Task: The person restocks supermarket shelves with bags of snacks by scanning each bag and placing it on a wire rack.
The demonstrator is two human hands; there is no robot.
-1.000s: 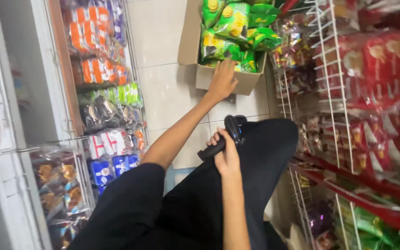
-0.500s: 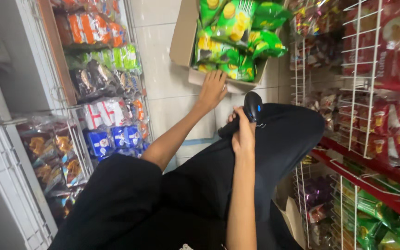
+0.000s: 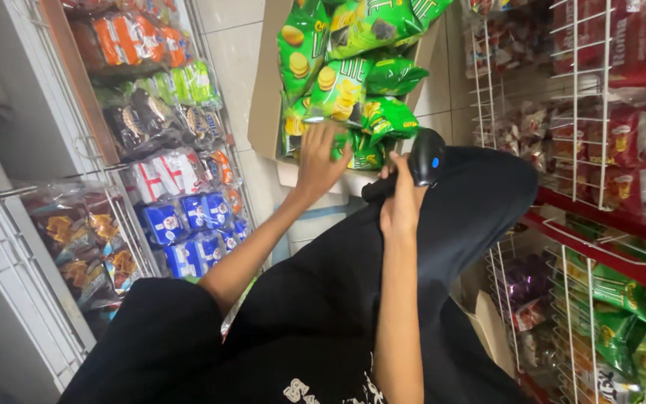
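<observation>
— What are the hands on?
— The left hand (image 3: 321, 161) lies spread on green snack bags (image 3: 345, 86) in a cardboard box (image 3: 267, 97). The right hand (image 3: 400, 206) grips a black handheld scanner (image 3: 419, 161) over the knee.

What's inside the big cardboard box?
The cardboard box is full of green snack bags, piled high. The left hand rests on them. Whatever lies under the top bags is hidden.

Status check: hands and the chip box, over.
Left hand on green chip bags in cardboard box. Right hand grips black scanner on knee. Nothing blocking.
</observation>
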